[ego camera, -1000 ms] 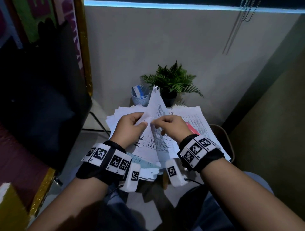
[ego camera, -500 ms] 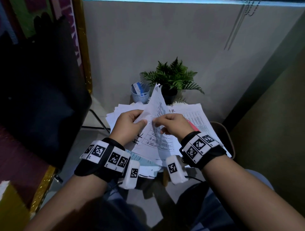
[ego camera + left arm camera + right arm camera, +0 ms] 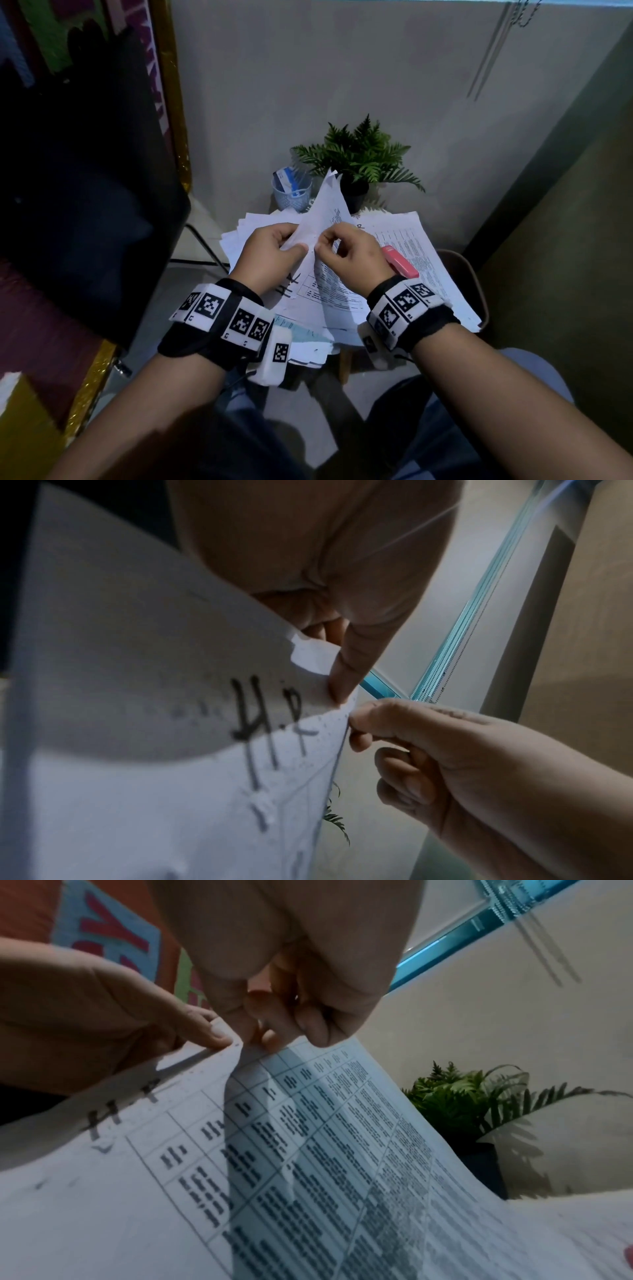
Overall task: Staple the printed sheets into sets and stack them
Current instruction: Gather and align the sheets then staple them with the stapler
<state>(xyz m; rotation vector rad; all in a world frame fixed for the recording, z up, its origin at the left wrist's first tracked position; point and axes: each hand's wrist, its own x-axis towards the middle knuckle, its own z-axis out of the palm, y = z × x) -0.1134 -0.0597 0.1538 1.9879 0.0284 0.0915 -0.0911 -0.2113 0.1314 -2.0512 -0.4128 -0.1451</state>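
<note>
A set of printed sheets with a table and handwritten letters stands lifted over the paper pile on a small table. My left hand pinches its top corner between thumb and fingers. My right hand pinches the front sheet at the same corner, close against the left thumb. In the right wrist view the front sheet peels away from the one behind. A pink-red stapler lies on the pile just right of my right wrist, untouched.
A potted fern and a mesh cup holding small items stand at the table's back, against the wall. A black chair is at the left. More sheets overhang the near table edge above my knees.
Both hands keep hold of the same corner and have shifted only slightly. The lifted sheets stay upright and the right fingers have drawn closer to the left thumb.
</note>
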